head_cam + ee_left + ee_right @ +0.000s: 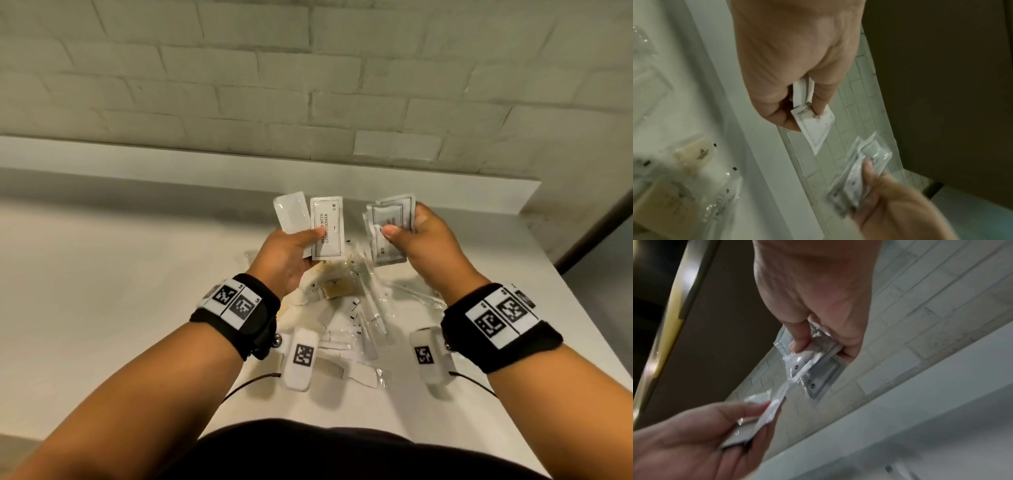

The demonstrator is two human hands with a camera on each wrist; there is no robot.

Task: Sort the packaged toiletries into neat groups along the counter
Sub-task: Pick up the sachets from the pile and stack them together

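Note:
My left hand (pixel 291 250) is raised above the counter and pinches a white shampoo-with-conditioner sachet (pixel 327 228) with a plain white sachet (pixel 291 212) fanned out behind it. The same pair of sachets (pixel 816 128) shows under the thumb in the left wrist view. My right hand (pixel 421 236) grips a small stack of white sachets (pixel 388 228), thumb pressed on the front one; this stack of sachets (pixel 818 363) fills the right wrist view. Below the hands lies a loose pile of packaged toiletries (pixel 346 301) on the white counter (pixel 120 274).
In the pile are tan soap bars in clear wrap (pixel 337 287), long thin wrapped sticks (pixel 373 308) and a wrapped comb (pixel 339 368). A raised ledge (pixel 205 164) and a white tiled wall (pixel 308 68) bound the back. The counter ends at the right edge (pixel 561 274).

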